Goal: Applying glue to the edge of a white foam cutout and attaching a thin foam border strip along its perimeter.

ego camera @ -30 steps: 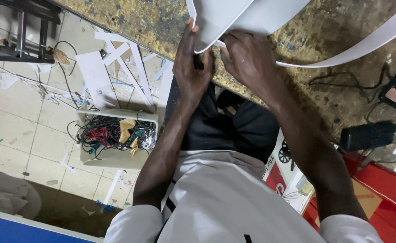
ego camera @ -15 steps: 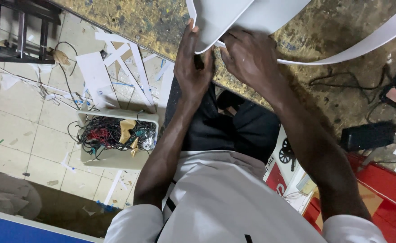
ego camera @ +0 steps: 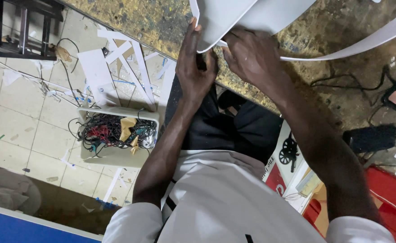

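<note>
Single head-worn view, looking steeply down, close over the workbench edge [ego camera: 162, 27], tiled floor [ego camera: 18, 126] far below

Under both hands, the white sheet [ego camera: 234, 18] looks like smooth, matt plastic, bending in a soft curve. The desk [ego camera: 162, 22] beneath it is rough, worn wood, stained and flecked with paint. Below the left hand [ego camera: 193, 67], the floor [ego camera: 13, 121] is pale glazed tile, and the tray [ego camera: 117, 155] looks like matt plastic.
</note>
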